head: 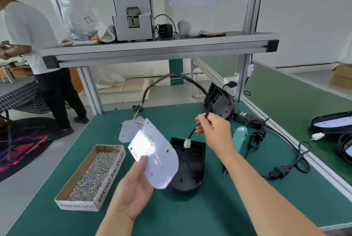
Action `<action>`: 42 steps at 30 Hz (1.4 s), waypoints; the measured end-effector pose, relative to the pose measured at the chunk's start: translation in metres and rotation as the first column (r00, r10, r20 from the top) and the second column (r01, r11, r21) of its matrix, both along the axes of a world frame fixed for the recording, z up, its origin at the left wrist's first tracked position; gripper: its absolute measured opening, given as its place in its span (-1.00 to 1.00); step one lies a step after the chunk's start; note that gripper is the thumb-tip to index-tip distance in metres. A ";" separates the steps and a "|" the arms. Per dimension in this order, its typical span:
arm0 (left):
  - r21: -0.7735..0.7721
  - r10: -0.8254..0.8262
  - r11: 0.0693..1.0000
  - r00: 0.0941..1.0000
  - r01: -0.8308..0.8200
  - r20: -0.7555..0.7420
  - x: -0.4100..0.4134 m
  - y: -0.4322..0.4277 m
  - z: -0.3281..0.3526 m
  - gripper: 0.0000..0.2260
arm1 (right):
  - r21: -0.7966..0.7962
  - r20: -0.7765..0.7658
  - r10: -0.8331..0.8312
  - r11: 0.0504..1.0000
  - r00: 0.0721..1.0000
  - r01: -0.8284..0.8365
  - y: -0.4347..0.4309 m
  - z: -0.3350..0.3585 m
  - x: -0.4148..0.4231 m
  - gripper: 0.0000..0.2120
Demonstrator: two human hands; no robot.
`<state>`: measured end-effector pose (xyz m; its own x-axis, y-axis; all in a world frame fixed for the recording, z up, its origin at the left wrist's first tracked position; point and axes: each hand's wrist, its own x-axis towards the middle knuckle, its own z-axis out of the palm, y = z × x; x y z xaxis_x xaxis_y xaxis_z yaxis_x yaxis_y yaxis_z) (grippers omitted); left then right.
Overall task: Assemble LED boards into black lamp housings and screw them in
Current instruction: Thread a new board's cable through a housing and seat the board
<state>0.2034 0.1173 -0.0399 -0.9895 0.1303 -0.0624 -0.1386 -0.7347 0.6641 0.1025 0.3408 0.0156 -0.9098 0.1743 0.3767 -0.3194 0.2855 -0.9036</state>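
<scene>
my left hand (133, 186) pinches the led board (163, 163), my right hand (215, 131) grips its cable (190, 76); the black housing (192, 165) lies empty, nothing screwed yet

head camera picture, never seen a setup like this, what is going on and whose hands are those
No machine here: one camera worn on a person's head looks down at their own bare hands over a green worktable. The left hand holds a white LED board lifted above the table. The right hand pinches the black cable that arches up from the board's wires; its white connector hangs over an open black lamp housing lying on the table. Left of it sits a cardboard box of screws; to the right lies a teal power tool, likely the screwdriver. More black housings are stacked at the back.
</scene>
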 end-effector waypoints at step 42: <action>-0.149 0.039 0.988 0.998 -0.032 0.045 -0.002 -0.021 0.050 -0.66 | -0.059 0.082 0.490 0.871 0.868 -0.487 0.041 0.064 0.007 -0.41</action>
<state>0.2010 0.0965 0.0098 -0.9888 0.0806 -0.1258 -0.1483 -0.6338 0.7592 0.1097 0.3821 0.0800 -0.9120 -0.2898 0.2902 -0.3257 0.0817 -0.9419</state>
